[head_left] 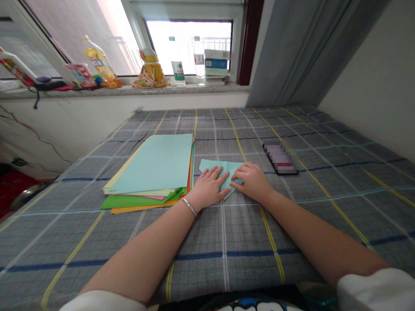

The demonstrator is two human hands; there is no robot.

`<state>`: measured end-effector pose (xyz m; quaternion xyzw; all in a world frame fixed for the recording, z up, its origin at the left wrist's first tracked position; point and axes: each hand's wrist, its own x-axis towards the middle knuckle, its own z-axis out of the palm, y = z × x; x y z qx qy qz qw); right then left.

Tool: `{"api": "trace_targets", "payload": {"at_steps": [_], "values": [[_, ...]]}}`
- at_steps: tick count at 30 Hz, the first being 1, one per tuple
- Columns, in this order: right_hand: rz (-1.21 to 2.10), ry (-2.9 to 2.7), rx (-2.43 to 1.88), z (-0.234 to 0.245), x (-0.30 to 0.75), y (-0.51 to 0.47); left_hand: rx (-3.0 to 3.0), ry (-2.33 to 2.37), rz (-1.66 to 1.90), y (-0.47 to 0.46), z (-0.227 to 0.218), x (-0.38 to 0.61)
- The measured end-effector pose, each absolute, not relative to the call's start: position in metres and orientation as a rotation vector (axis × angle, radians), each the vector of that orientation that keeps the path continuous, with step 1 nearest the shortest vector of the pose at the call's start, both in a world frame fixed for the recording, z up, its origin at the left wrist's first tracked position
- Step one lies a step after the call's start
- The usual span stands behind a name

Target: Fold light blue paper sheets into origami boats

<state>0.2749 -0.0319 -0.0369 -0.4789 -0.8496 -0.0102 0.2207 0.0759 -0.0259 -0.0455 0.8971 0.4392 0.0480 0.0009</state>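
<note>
Plaid cloth (pixel 246 242) | paper stack (pixel 155 164), phone (pixel 281 159) | left hand (pixel 208 185) splayed on sheet (pixel 231 167) | right hand (pixel 253 180) curled, grip unclear

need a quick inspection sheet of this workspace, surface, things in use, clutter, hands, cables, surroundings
Surface: grey checked cloth with yellow, white and blue lines, slightly creased.
Job's things: folded light-blue paper sheet in the middle; stack of multicoloured paper sheets, light blue on top, to its left.
Clutter: black-edged rectangular phone, screen blurred, lying to the right.
Grip: left hand spread on the folded sheet, silver-coloured bangle at the wrist; right hand at its right side, fingers bent, exact hold unclear.
Cables: thin dark cable by the white wall, far left.
Surroundings: white-framed window, speckled stone sill with bottles and boxes, long grey curtain.
</note>
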Motion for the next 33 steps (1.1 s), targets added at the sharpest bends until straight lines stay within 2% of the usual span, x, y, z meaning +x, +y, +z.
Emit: {"api": "trace_targets", "payload": {"at_steps": [5, 33], "values": [[-0.046, -2.497, -1.349, -0.031, 0.271, -0.039, 2.79, 1.37, 0.123, -0.025, -0.043, 0.076], [0.076, -2.408, -1.443, -0.035, 0.273, -0.035, 2.552, 1.206, -0.168, -0.017, -0.025, 0.064]]}}
